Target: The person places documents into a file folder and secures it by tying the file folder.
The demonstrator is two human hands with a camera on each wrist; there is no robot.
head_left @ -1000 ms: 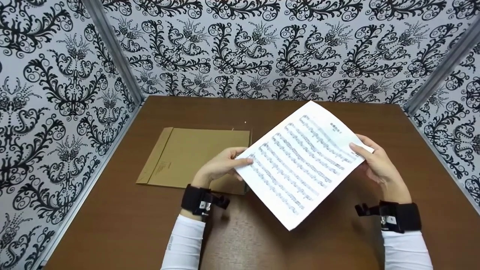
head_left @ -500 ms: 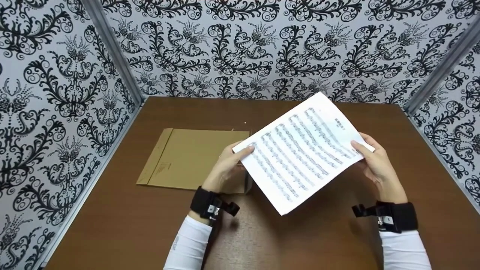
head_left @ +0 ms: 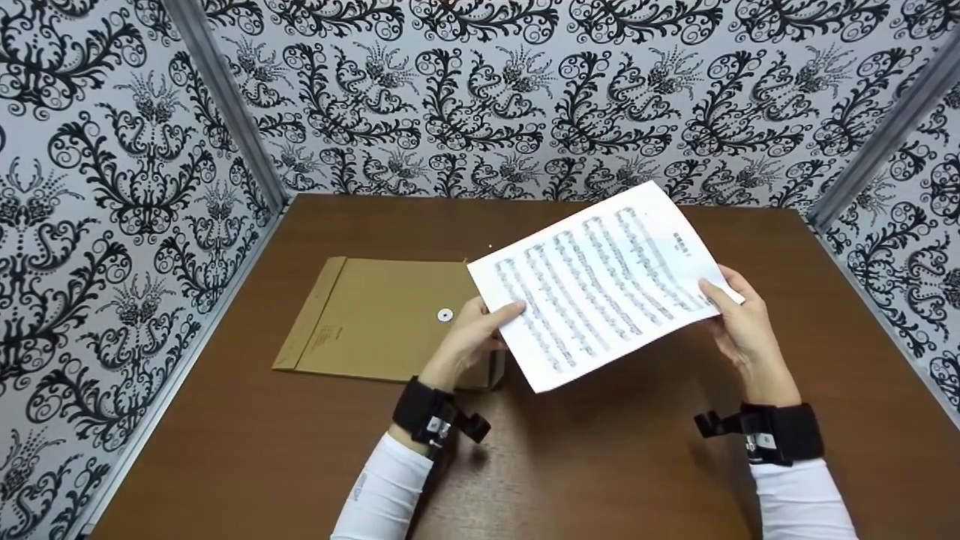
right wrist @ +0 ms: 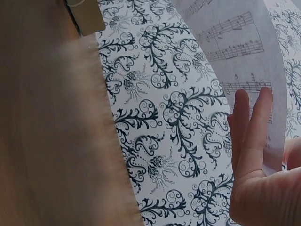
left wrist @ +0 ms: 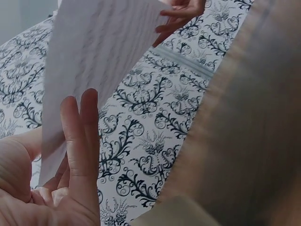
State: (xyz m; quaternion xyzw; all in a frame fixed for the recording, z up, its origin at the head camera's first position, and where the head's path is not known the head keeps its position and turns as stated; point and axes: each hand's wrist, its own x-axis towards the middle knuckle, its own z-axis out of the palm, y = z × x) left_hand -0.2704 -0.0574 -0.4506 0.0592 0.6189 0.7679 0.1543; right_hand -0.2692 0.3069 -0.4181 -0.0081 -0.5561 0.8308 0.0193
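Note:
Between both hands, raised over the table, is white sheet music with several printed staves, tilted and slightly bowed. My left hand pinches its left edge, thumb on the printed face and fingers behind. At the right corner my right hand pinches it the same way. In the left wrist view two fingers lie along the back of the paper. The right wrist view has the fingers of the right hand behind the sheet too. Whether it is one sheet or more, I cannot tell.
A flat brown cardboard envelope with a white round button lies on the brown table, left of the sheet. The left hand and paper cover its right part. Patterned walls stand behind and at both sides.
The sheet has turned clockwise, its lower corner rising and moving left. My left hand has shifted right and slid along the edge, uncovering the envelope's white button. The right hand has moved slightly left.

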